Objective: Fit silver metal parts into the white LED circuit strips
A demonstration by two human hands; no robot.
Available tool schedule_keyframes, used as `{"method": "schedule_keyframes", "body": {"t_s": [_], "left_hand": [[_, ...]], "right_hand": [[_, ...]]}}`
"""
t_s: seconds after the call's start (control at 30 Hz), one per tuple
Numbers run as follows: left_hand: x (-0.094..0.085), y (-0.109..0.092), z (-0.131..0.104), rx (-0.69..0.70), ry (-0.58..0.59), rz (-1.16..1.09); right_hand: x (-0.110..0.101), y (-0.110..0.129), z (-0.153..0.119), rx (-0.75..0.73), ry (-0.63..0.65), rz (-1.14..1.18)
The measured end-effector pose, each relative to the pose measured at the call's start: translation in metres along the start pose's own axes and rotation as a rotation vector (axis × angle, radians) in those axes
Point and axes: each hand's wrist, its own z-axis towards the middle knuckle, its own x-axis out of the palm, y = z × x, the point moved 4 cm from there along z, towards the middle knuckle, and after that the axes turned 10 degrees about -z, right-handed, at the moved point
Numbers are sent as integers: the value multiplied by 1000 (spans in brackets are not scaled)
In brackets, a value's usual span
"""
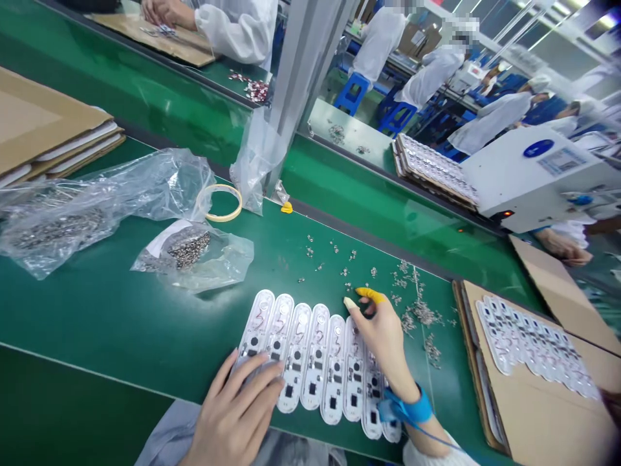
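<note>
A row of several white oblong plastic housings (316, 362) with small circuit boards and thin red wires lies side by side on the green table. My left hand (237, 404) rests over the left end of the row, its fingers stretched out flat on the lower parts of the housings. Above the right end reaches my right hand (381, 323), with finger covers on thumb and index finger and a blue wrist strap (410, 408). Thumb and index finger are apart beside small loose metal parts (348, 286); nothing shows between them. The right forearm hides part of the rightmost housings.
Small metal parts (422, 314) lie scattered right of my right hand. Bags of metal pieces (189, 249) and a tape roll (223, 217) are at left. Cardboard (514, 401) with more housings (533, 343) sits at right. A metal post (301, 77) rises behind; co-workers (233, 29) sit beyond.
</note>
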Motion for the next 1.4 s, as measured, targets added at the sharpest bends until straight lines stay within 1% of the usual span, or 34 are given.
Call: {"method": "schedule_keyframes", "body": {"t_s": [0.03,0.1,0.2,0.27,0.37,0.5,0.57,0.63,0.7,0.77,0.83,0.87,0.93,0.97,1.0,1.03,1.13,1.23,1.3,1.4], "left_hand": [[1,1,-1,18,31,26],[1,3,-2,15,26,44],[2,4,-4,28,8,62],[4,3,-5,48,17,83],[4,2,-5,42,37,106],[1,0,-1,40,62,97],[-1,0,2,40,62,81],[-3,0,4,30,59,68],[-6,-2,7,27,38,58],[-9,-8,12,12,-3,26],[-10,-15,19,-66,-30,-85],[-8,-19,24,-143,-31,-176],[-2,-25,33,-344,-15,-390],[2,-28,36,-436,-8,-488],[6,-32,39,-500,-9,-569],[9,-34,42,-536,-19,-633],[12,-40,45,-550,-54,-752],[12,-37,42,-613,-33,-903],[11,-35,40,-660,27,-1121],[8,-34,42,-715,171,-1491]], "right_hand": [[5,-5,3,39,-1,10],[13,-6,8,64,-13,52],[15,-2,13,18,-9,117],[12,-2,13,-27,-2,162],[3,-10,9,-75,-8,220],[-6,-16,9,-139,-15,228],[-10,-13,13,-227,-18,151],[-16,-7,17,-331,-48,-4],[-26,0,16,-397,-136,-155],[-40,10,6,-431,-231,-175],[-53,25,-16,-512,-255,-75],[-58,34,-29,-569,-232,9],[-66,51,-56,-659,-182,202],[-69,58,-68,-677,-161,288],[-72,64,-77,-679,-142,357],[-73,68,-84,-671,-120,404],[-72,74,-93,-639,-55,455],[-71,75,-91,-599,14,528],[-70,75,-88,-552,107,642],[-70,77,-83,-483,272,823]]}}
